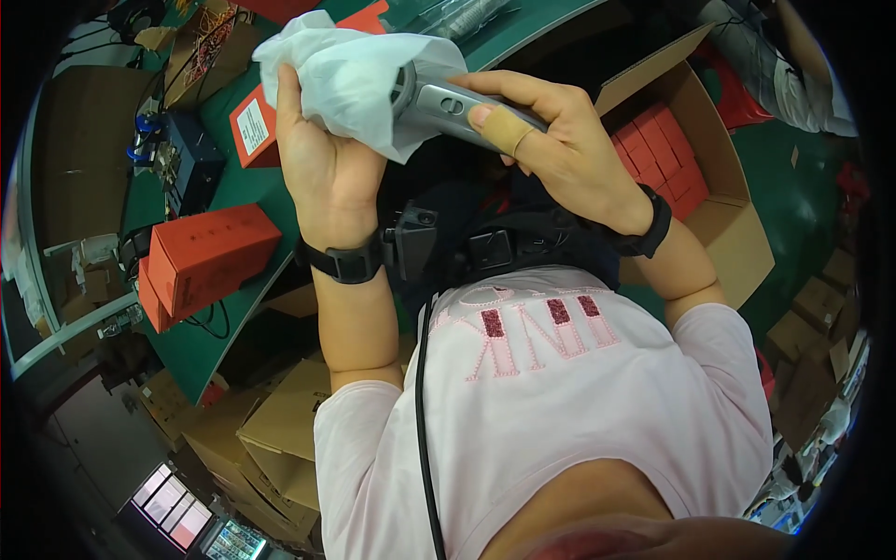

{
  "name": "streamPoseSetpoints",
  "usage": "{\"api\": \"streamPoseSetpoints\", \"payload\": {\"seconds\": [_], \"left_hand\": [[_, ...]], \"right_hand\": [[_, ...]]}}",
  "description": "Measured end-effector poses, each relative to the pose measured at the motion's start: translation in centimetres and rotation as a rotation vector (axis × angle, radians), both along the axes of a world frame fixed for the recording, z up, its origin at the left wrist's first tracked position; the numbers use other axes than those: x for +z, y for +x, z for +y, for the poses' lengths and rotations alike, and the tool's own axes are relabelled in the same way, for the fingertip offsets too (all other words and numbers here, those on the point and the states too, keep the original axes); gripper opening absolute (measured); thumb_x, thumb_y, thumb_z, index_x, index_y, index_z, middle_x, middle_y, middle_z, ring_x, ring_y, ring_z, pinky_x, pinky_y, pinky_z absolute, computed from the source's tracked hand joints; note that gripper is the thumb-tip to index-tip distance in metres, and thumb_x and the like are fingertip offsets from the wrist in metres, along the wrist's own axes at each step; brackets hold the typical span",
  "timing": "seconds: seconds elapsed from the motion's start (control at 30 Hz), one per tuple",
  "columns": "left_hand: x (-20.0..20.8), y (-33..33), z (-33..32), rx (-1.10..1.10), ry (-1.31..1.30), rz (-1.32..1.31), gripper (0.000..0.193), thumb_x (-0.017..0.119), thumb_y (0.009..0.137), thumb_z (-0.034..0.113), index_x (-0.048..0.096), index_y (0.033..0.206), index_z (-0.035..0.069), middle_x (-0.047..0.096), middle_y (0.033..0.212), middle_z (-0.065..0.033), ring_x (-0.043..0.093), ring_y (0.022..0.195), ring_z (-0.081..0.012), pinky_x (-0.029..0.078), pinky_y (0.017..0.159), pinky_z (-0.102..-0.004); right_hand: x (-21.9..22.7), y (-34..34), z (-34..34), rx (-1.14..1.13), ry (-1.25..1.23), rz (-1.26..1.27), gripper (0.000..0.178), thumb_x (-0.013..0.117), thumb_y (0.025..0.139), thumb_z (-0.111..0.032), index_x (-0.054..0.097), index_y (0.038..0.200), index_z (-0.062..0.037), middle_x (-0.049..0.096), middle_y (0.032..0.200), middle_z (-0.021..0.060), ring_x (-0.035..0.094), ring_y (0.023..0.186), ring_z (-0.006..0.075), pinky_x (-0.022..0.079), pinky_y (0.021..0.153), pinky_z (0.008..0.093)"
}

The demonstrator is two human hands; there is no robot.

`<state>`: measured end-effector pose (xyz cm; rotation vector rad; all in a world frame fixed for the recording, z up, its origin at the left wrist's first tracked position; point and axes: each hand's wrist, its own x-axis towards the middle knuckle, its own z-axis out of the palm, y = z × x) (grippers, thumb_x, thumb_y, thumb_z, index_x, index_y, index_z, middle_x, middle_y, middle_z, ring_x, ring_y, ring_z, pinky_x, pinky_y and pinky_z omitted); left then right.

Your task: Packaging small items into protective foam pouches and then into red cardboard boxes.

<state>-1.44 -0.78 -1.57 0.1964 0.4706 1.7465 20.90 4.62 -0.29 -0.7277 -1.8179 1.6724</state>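
Note:
My right hand (560,140) grips the silver-grey handle of a handheld appliance (448,105), its thumb beside a small switch. A tan bandage or finger cover wraps that thumb. The appliance's wider end goes into a thin white plastic bag (350,89), so its full shape is hidden. My left hand (322,168) holds the bag from the left side, thumb up along it and the other fingers mostly hidden behind. Both hands are close together above the edge of a green table.
Red boxes (210,252) stand on the green table (245,313) at the left, near a dark blue device (196,159). An open cardboard carton (733,229) at the right holds several red boxes (663,154). More cartons (289,434) are at the lower left. Another person (793,56) is at the upper right.

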Motion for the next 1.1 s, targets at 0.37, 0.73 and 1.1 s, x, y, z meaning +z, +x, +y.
{"api": "streamPoseSetpoints", "payload": {"seconds": [0.37, 0.73, 1.1], "left_hand": [[-0.4, -1.2, 0.1, -0.085, 0.046, -0.131, 0.042, 0.042, 0.109, 0.037, 0.056, 0.133, 0.005, 0.065, 0.127, -0.0081, 0.062, 0.117, -0.0259, 0.049, 0.106, -0.0433], [-0.1, -1.6, -0.4, -0.135, 0.142, -0.112, 0.046, 0.047, 0.106, 0.031, 0.051, 0.14, 0.001, 0.058, 0.135, -0.0185, 0.051, 0.132, -0.0335, 0.041, 0.113, -0.0579], [2.5, 1.9, 1.1, 0.004, 0.186, 0.262, 0.053, 0.042, 0.107, 0.044, 0.049, 0.139, 0.002, 0.059, 0.133, -0.0131, 0.057, 0.124, -0.0275, 0.044, 0.107, -0.0459]], "right_hand": [[-1.1, 0.3, -0.7, 0.025, 0.024, 0.072, 0.042, 0.055, 0.098, -0.016, 0.059, 0.137, -0.0009, 0.067, 0.109, 0.0056, 0.058, 0.088, 0.0074, 0.048, 0.076, 0.023], [-0.8, 0.4, -1.5, 0.029, -0.08, 0.165, 0.059, 0.055, 0.094, -0.008, 0.037, 0.149, -0.002, 0.063, 0.119, 0.0129, 0.061, 0.103, 0.0158, 0.048, 0.091, 0.0279], [0.1, 0.0, -1.9, -0.07, -0.144, 0.38, 0.071, 0.057, 0.097, -0.012, 0.023, 0.159, -0.0041, 0.065, 0.108, 0.012, 0.061, 0.086, 0.0132, 0.05, 0.078, 0.0259]]}}
